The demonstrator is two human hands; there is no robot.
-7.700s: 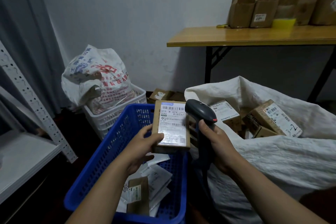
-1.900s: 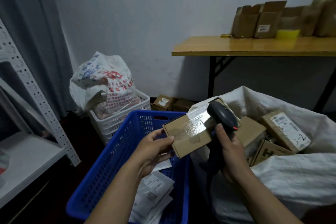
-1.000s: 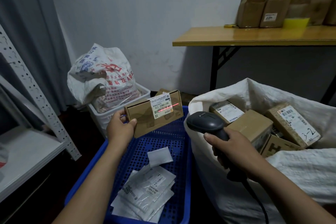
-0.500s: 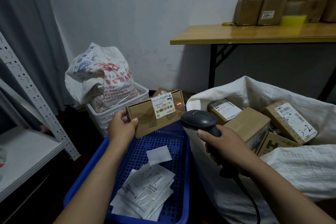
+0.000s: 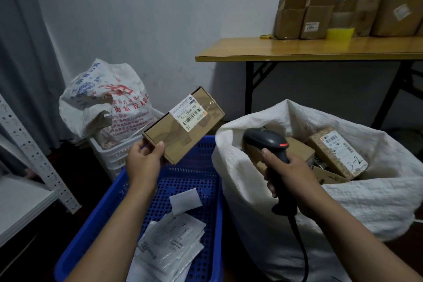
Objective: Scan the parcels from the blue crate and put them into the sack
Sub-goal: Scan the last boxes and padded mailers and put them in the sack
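**Over the crate: box raised, scanner gripped**

Above the blue crate (image 5: pixel 96 224) a flat cardboard box (image 5: pixel 183 125) is held up at its lower-left corner by the left hand (image 5: pixel 143 163), thumb on the front face, other fingers curled behind. The box is tilted, right end higher, w/ a white barcode label (image 5: pixel 190 113) facing the camera.

A dark handheld scanner (image 5: pixel 266 142) is gripped by the right hand (image 5: pixel 289 175), fingers wrapped fully round the handle, index finger laid up toward the head. A small red light is lit on the scanner's head. Its black cable (image 5: pixel 302 247) is seen hanging down below the fist. The scanner is held just over the near rim of the white woven sack (image 5: pixel 343 204), to the right of the box and apart from it.

Inside the crate, several flat pale mailer pkgs (image 5: pixel 169 249) are piled at the near end, plus one small white packet (image 5: pixel 185 199) lying separately on the perforated floor.

Inside the open sack, brown boxes are seen; one labelled box (image 5: pixel 337 152) is marked "3-2" by hand.

Behind the crate, a white basket (image 5: pixel 114 155) is filled by a printed bag (image 5: pixel 103 101). At rear right, a wooden table (image 5: pixel 309 50) is loaded w/ open cartons (image 5: pixel 304 18). At far left, part of a white shelf unit (image 5: pixel 25 149) is visible.
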